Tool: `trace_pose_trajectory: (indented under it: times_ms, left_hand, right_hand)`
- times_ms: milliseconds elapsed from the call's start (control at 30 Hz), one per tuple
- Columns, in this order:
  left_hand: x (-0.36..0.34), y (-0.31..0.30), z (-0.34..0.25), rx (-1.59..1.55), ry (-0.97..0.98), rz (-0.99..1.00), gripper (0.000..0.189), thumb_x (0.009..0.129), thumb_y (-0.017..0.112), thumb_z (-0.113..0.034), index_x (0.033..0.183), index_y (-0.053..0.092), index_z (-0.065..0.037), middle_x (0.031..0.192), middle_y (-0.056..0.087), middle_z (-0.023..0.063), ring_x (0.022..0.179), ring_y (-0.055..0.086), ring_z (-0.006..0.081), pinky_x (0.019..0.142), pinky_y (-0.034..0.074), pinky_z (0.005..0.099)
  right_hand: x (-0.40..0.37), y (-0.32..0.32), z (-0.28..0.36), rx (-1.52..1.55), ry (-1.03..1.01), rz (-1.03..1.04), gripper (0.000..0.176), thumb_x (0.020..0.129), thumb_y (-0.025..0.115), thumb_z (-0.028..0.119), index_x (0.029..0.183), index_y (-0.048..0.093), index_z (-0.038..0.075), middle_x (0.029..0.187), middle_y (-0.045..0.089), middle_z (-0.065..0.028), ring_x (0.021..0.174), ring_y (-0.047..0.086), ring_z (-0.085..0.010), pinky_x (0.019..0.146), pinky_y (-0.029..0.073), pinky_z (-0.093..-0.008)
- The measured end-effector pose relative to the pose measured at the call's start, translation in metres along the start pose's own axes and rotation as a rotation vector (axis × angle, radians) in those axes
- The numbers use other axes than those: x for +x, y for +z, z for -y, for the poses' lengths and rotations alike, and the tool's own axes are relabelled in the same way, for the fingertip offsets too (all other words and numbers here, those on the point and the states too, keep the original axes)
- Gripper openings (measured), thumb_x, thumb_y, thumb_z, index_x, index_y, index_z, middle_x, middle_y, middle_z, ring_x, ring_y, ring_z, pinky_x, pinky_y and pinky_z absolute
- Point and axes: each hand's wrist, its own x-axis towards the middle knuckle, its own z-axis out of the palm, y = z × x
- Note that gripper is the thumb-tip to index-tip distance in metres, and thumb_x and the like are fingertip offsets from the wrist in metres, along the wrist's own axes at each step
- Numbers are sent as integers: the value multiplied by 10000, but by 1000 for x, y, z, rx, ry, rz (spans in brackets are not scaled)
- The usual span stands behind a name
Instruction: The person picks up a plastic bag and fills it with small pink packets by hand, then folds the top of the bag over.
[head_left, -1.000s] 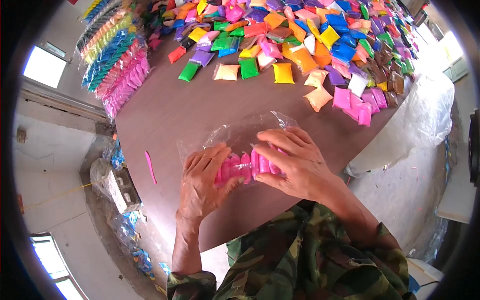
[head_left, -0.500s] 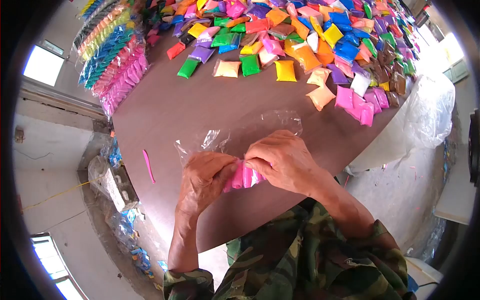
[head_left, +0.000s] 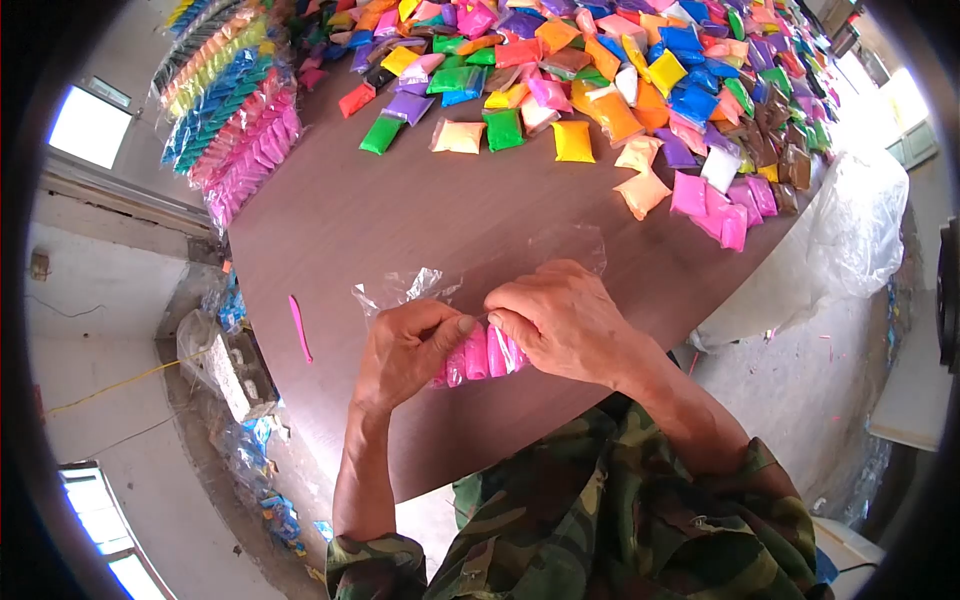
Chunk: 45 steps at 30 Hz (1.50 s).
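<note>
Shifted only slightly from half a second before: found left hand rolled more knuckles-up, with thumb tip pressed toward right hand, and saw less of pink packets between palms.

Logged both grips closed on pink packets, left at 9 o'clock end of row, right at 3 o'clock end, with fingertips almost meeting above. Judged squeeze from both ends as holding row tight, packets upright and side by side.

Took packets to be inside clear bag, with its loose mouth trailing toward 12 o'clock, partly flat on counter. Could not tell whether every packet sat within film.

Placed bundle at 6 o'clock edge of counter, just ahead of camouflage jacket.

Noted thin pink strip alone at 9 o'clock, well apart from hands. Noted heap of coloured packets spread from 12 to 1 o'clock, apart from bare patch under hands. Noted filled bags of colour rows stacked along 10 o'clock edge. Noted white plastic sack draped off 3 o'clock edge.
</note>
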Motion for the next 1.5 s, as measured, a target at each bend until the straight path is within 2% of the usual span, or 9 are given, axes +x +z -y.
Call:
trace_pose_trajectory:
  times_ms: [100,200,467,567,700,900,1000,1133,1500]
  left_hand:
    - [1,-4,-3,69,-117,46,297,1016,807,-268,903,796,6,669,635,36,618,532,88,549,421,328]
    - [4,-8,-2,86,-135,111,295,1066,746,-283,978,823,-13,689,698,24,646,599,82,592,486,315]
    - [3,-5,-15,30,-221,107,276,1057,753,-252,946,812,-6,657,647,-16,540,554,51,444,401,291]
    - [2,-2,-7,36,-179,72,267,1055,753,-243,951,813,-4,644,634,-16,504,540,58,408,385,289]
    - [-1,5,6,-76,-79,20,233,1051,746,-208,955,818,-8,640,634,-10,466,520,65,374,365,286]
    - [-1,3,-5,-21,-188,36,233,1054,742,-209,946,811,-14,644,639,-18,476,522,47,380,370,282]
    - [-1,0,-13,-41,-255,38,208,996,808,-183,933,802,14,714,664,8,651,552,70,579,445,313]
    - [-1,-2,-15,-28,-262,62,228,1000,810,-202,924,798,13,717,667,10,656,552,70,583,445,312]
    - [-1,-1,-17,-37,-271,51,230,998,804,-200,909,799,12,687,662,9,596,526,62,524,406,302]
  right_hand:
    - [0,0,-1,2,4,1,83,1007,689,170,976,713,97,799,745,-127,779,725,-360,817,532,-497]
    - [0,3,-2,4,0,-15,86,1012,684,172,985,711,95,775,738,-140,752,728,-366,797,543,-496]
    - [5,8,-10,98,106,-34,124,1014,695,201,1045,706,81,724,703,-198,724,712,-440,698,575,-536]
    - [6,-6,-1,94,186,62,134,1024,679,196,1070,711,74,793,721,-207,788,725,-437,737,580,-522]
    - [-2,-35,-6,130,107,-179,123,1009,699,150,1092,726,62,972,765,-174,897,737,-398,767,584,-477]
    - [-31,-69,-24,-1,133,-203,150,985,728,116,1126,750,69,1047,773,-128,977,726,-368,849,579,-471]
    - [-40,-61,-20,-71,95,-129,169,992,722,149,1140,754,73,1091,773,-127,1021,721,-356,891,575,-475]
    - [-33,-42,-11,-49,58,-132,204,979,730,178,1155,748,78,1114,763,-121,1069,708,-360,913,578,-480]
    - [-36,-19,-28,107,83,-135,67,1011,691,131,999,688,65,935,740,-123,881,705,-362,782,566,-479]
